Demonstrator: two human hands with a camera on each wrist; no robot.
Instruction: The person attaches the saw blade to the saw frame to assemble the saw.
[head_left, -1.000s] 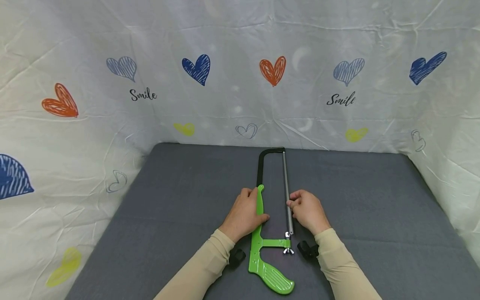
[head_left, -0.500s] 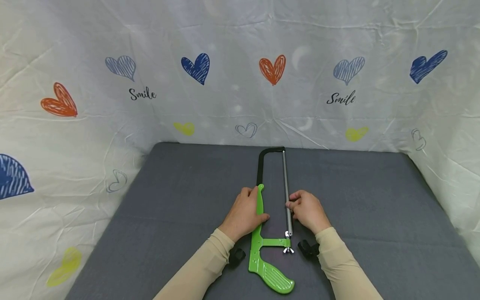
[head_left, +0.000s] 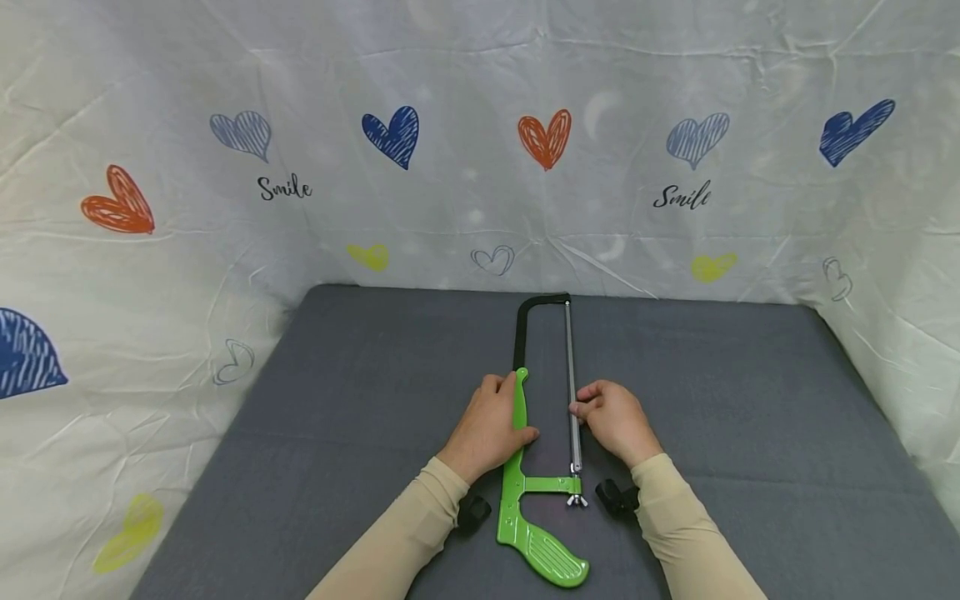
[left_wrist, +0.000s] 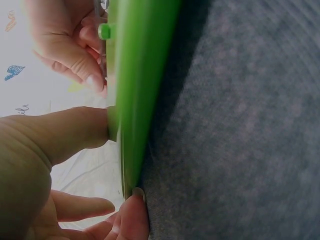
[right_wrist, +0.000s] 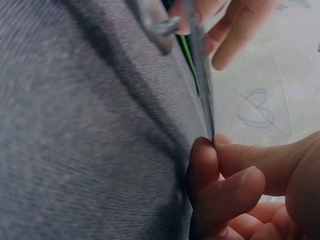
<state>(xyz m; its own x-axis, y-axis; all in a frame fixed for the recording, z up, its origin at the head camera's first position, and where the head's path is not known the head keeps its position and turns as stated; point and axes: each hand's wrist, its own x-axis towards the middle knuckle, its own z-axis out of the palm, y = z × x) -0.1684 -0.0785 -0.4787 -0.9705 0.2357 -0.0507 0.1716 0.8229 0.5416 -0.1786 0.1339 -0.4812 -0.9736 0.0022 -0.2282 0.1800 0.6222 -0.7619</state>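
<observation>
A hacksaw with a green handle (head_left: 543, 554) and black front frame (head_left: 521, 337) lies flat on the grey cloth. My left hand (head_left: 487, 429) grips the green part of its spine, thumb over the top; the left wrist view shows fingertips at the green frame's (left_wrist: 145, 65) edge. Between thumb and finger my right hand (head_left: 617, 423) pinches the thin grey saw blade (head_left: 570, 350). The blade's far end meets the frame tip; its near end sits at the metal holder (head_left: 575, 469) above the wing nut (head_left: 577, 501). Whether it is hooked there, I cannot tell.
Grey cloth (head_left: 375, 367) covers the table. A white curtain with printed hearts (head_left: 544, 140) hangs behind it and along both sides. Black wrist devices (head_left: 617, 498) sit under both forearms, close to the saw.
The blade's near end has swung slightly left, from beside the holder to in line with it. My right fingertips shifted left a little with it. The left hand and frame stayed put.
</observation>
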